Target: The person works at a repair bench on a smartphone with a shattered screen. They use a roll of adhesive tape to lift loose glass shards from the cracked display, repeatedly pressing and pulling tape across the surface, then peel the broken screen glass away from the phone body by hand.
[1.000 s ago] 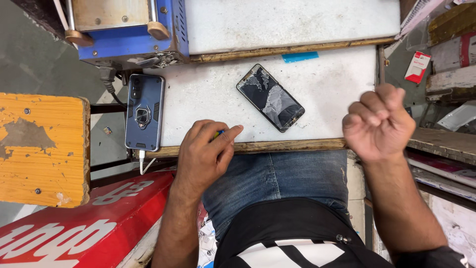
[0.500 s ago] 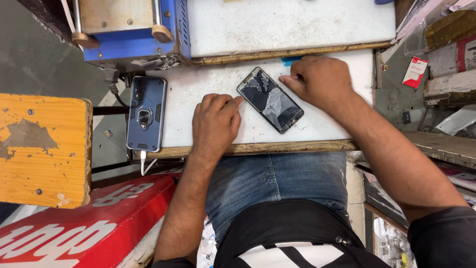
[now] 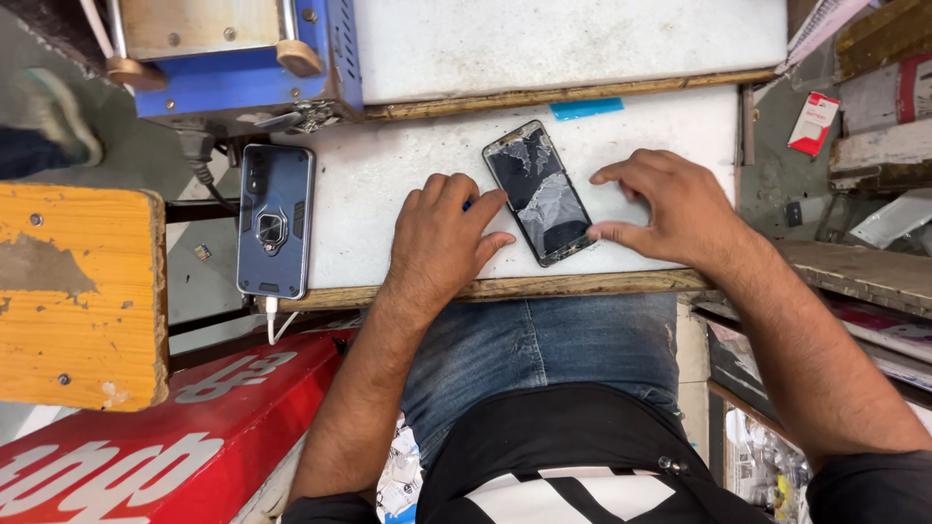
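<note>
A phone with a cracked black screen (image 3: 540,189) lies tilted on the white worktop (image 3: 379,175). My left hand (image 3: 442,238) rests flat on the worktop, its fingertips touching the phone's left edge. My right hand (image 3: 675,209) sits on the phone's right side, thumb and forefinger spread and touching its right edge and lower corner. Neither hand lifts anything.
A dark blue phone in a ring case (image 3: 276,220) lies at the worktop's left end with a white cable plugged in. A blue machine (image 3: 243,53) stands behind it. An orange wooden stool (image 3: 78,291) is at left, cluttered shelves (image 3: 864,136) at right.
My right hand came down from a raised fist to the table beside the cracked phone. My left hand moved up from the table edge to the phone's left side.
</note>
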Available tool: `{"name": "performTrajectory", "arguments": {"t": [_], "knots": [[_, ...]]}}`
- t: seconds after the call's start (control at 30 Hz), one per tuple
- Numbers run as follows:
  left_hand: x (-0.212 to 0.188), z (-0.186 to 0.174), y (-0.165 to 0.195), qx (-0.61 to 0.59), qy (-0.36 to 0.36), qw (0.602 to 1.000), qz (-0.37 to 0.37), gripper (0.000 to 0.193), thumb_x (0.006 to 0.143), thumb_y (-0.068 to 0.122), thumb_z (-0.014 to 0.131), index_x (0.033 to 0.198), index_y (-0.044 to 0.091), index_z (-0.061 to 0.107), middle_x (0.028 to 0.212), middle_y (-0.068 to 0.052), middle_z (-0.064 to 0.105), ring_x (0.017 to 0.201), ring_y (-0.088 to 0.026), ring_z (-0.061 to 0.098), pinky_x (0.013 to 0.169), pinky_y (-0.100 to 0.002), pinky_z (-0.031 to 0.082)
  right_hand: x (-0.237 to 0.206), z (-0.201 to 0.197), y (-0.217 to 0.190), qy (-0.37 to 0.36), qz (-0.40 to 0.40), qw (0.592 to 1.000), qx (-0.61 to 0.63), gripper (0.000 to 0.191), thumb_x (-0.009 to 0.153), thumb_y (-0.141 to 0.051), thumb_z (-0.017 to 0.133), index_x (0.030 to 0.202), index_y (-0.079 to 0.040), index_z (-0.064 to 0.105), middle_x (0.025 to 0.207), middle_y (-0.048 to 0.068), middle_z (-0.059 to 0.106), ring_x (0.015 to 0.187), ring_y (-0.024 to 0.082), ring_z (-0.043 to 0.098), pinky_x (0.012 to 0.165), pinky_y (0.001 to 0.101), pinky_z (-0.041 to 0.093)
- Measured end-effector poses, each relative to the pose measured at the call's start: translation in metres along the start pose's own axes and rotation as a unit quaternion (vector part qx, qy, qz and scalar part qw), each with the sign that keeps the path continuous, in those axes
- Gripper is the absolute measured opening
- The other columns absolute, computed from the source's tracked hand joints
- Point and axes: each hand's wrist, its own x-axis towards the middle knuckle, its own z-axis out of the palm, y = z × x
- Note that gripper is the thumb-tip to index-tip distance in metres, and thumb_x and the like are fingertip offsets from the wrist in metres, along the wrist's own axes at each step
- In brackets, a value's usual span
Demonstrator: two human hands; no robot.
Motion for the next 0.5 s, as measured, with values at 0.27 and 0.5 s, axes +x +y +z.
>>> {"name": "performTrajectory", "arguments": {"t": [0.27, 0.5], "knots": [[0.004, 0.003, -0.01, -0.059, 0.012, 0.998, 0.029, 0.053, 0.072, 0.046, 0.087, 0.118, 0.021, 0.077, 0.093, -0.001, 0.054, 0.087, -0.019, 0.052, 0.076, -0.037, 0.048, -0.004, 0.009, -0.003, -0.012, -0.046, 0.999, -0.009, 0.077, 0.065, -0.056, 0.086, 0.131, -0.021, 0.069, 0.095, 0.007, 0.06, 0.097, 0.024, 0.058, 0.086, 0.0395, 0.055], [0.004, 0.015, -0.017, -0.08, 0.05, 0.993, 0.068, 0.035, 0.077, 0.042, 0.089, 0.102, 0.019, 0.079, 0.088, 0.001, 0.054, 0.086, -0.017, 0.051, 0.074, -0.034, 0.048, -0.002, 0.009, -0.005, -0.015, -0.039, 0.999, -0.014, 0.078, 0.065, -0.053, 0.086, 0.134, -0.02, 0.069, 0.097, 0.008, 0.061, 0.1, 0.026, 0.056, 0.088, 0.0407, 0.054]]}}
